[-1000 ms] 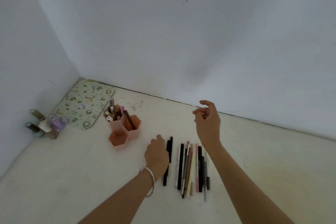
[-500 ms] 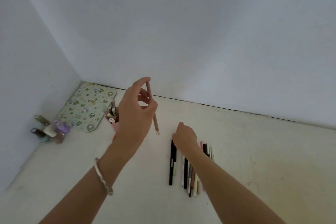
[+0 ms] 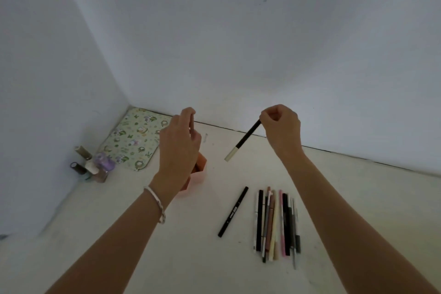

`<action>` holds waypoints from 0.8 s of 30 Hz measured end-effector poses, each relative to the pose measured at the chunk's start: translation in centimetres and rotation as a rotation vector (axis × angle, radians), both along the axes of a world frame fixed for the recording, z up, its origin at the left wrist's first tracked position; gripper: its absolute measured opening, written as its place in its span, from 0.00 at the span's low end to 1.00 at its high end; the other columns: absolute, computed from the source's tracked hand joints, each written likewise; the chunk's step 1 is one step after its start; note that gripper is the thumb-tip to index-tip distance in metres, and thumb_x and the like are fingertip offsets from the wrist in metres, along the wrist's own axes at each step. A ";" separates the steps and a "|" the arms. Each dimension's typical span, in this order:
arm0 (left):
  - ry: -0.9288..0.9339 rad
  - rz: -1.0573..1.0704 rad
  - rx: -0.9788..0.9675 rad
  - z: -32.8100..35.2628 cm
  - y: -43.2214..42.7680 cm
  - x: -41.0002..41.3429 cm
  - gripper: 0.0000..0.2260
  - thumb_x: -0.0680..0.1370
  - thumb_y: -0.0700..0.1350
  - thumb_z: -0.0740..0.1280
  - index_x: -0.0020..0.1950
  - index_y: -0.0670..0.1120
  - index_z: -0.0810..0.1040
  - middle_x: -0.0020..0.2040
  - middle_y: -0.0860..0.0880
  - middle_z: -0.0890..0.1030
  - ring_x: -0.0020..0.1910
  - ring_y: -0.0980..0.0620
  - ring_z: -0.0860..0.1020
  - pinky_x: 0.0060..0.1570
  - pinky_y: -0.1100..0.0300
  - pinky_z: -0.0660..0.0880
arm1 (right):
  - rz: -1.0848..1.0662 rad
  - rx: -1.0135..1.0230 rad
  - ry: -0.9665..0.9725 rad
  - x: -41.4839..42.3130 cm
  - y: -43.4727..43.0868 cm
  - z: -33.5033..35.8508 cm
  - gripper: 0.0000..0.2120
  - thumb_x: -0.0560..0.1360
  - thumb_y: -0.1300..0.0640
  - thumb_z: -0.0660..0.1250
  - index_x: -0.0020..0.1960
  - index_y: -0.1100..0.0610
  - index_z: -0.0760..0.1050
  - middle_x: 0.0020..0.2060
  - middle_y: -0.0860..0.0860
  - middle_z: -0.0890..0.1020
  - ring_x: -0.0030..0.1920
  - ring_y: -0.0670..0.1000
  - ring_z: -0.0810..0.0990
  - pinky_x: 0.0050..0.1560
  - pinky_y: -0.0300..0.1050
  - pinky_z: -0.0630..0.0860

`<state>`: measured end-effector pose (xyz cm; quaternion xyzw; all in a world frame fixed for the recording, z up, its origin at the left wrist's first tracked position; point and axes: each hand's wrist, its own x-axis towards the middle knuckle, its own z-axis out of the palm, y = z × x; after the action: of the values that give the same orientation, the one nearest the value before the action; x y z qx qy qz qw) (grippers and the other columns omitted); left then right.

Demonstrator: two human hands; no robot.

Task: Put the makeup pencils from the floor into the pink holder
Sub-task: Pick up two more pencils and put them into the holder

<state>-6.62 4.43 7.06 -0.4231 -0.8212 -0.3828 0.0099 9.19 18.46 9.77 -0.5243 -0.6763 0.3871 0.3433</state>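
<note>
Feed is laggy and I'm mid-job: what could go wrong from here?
The left hand covers most of the pink holder, so the black pencil in the right hand has little open way in. That pencil is pinched only at its top end, hanging tilted; it could slip and fall.
</note>
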 end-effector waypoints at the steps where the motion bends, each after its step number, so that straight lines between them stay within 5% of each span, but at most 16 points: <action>1: 0.062 0.002 -0.061 -0.9 -0.1 0.0 0.16 0.75 0.37 0.67 0.62 0.49 0.72 0.46 0.50 0.78 0.46 0.48 0.79 0.58 0.51 0.73 | -0.006 0.027 0.044 -0.2 -0.5 0.2 0.04 0.73 0.58 0.67 0.40 0.52 0.77 0.34 0.45 0.80 0.30 0.41 0.75 0.29 0.28 0.69; 6: 0.338 0.032 -0.308 -3.1 -0.9 -0.6 0.15 0.74 0.43 0.69 0.61 0.48 0.78 0.57 0.47 0.79 0.61 0.45 0.74 0.65 0.49 0.65 | 0.000 0.051 0.188 -1.8 -3.4 -1.3 0.05 0.75 0.61 0.66 0.43 0.53 0.77 0.32 0.43 0.78 0.28 0.39 0.72 0.31 0.27 0.68; 10: 0.323 0.048 -0.249 -1.7 -1.6 -1.8 0.20 0.72 0.41 0.70 0.64 0.47 0.78 0.62 0.45 0.77 0.67 0.44 0.70 0.67 0.47 0.63 | 0.062 0.057 0.214 -3.6 -5.5 -3.6 0.05 0.76 0.60 0.66 0.45 0.51 0.77 0.36 0.43 0.79 0.35 0.43 0.74 0.38 0.33 0.71; 15: 0.196 0.075 0.014 1.2 -3.1 -2.4 0.20 0.70 0.35 0.67 0.62 0.45 0.78 0.57 0.46 0.79 0.62 0.44 0.74 0.63 0.50 0.67 | 0.175 0.100 0.129 -5.7 -7.4 -5.5 0.07 0.77 0.60 0.65 0.46 0.49 0.76 0.38 0.41 0.79 0.40 0.48 0.77 0.44 0.42 0.76; 19: 0.058 0.053 0.123 1.2 -3.9 -0.4 0.17 0.72 0.33 0.66 0.59 0.45 0.78 0.54 0.50 0.80 0.55 0.51 0.75 0.56 0.62 0.69 | 0.300 0.145 0.000 -6.1 -8.1 -7.0 0.06 0.78 0.59 0.65 0.51 0.52 0.80 0.46 0.42 0.81 0.42 0.45 0.76 0.46 0.36 0.74; 24: -0.151 -0.181 -0.215 -3.1 -3.5 5.8 0.10 0.77 0.40 0.65 0.55 0.51 0.76 0.50 0.55 0.79 0.42 0.59 0.77 0.41 0.68 0.74 | 0.069 0.125 0.138 -3.8 -5.7 -5.6 0.09 0.77 0.63 0.63 0.53 0.53 0.79 0.44 0.45 0.82 0.32 0.40 0.75 0.36 0.26 0.69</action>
<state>-0.82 0.93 3.99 -0.4640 -0.8142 -0.3230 -0.1318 5.39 12.74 4.12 -0.4504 -0.6914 0.3909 0.4078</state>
